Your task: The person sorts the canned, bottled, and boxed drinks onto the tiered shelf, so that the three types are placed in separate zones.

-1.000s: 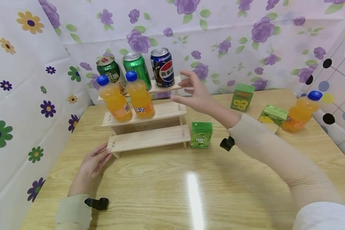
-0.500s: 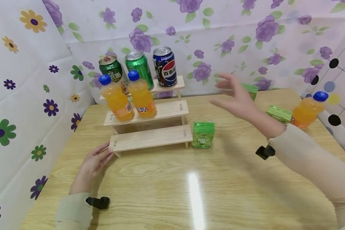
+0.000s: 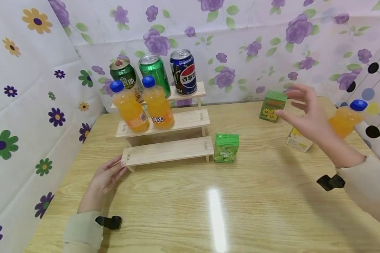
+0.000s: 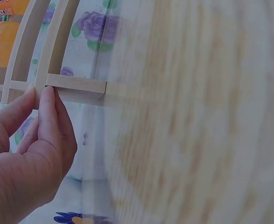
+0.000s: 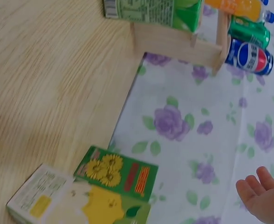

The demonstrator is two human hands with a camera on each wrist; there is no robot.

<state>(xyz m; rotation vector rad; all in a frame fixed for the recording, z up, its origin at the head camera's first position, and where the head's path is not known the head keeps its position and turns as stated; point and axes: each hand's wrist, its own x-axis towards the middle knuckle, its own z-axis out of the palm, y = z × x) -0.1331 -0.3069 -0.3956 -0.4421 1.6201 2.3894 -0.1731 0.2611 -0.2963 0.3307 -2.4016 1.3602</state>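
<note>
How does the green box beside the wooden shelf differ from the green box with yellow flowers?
Color: the shelf-side box is bright green, while the flower box is a darker green. Place: the shelf-side box stands by the right end of the shelf; the flower box stands farther back, near the floral cloth. Both are upright cartons on the table.

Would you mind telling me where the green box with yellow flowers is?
In the head view, the flower box stands on the table toward the back right, between the wooden stand and the right hand.
</note>
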